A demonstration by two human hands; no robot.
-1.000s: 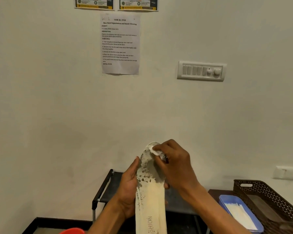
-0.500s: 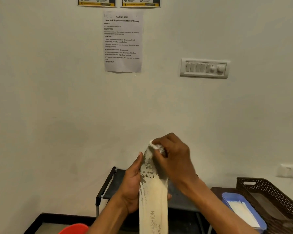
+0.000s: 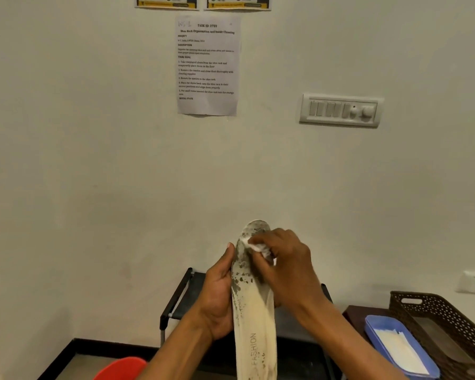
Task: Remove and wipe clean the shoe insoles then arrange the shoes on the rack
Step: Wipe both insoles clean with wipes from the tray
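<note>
A cream insole (image 3: pixel 254 319) printed "FASHION", with dark dirt over its upper half, stands upright at the bottom centre. My left hand (image 3: pixel 217 297) grips its left edge at mid-length, thumb up along the side. My right hand (image 3: pixel 285 261) pinches a small white wipe (image 3: pixel 254 246) and presses it on the insole's dirty upper part, just below the tip. Behind both hands stands the black shoe rack (image 3: pixel 180 297), its top shelf mostly hidden by my arms. No shoes are in view.
A blue tray (image 3: pixel 373 330) holding white wipes sits at the lower right, beside a brown perforated basket (image 3: pixel 450 316) on a dark surface. A red container's rim (image 3: pixel 121 368) shows at the bottom left. The wall carries a task sheet (image 3: pixel 207 67) and a switch panel (image 3: pixel 340 110).
My right hand with the wipe went up to the insole's tip, then came back down a little, baring the tip. The left hand kept its grip.
</note>
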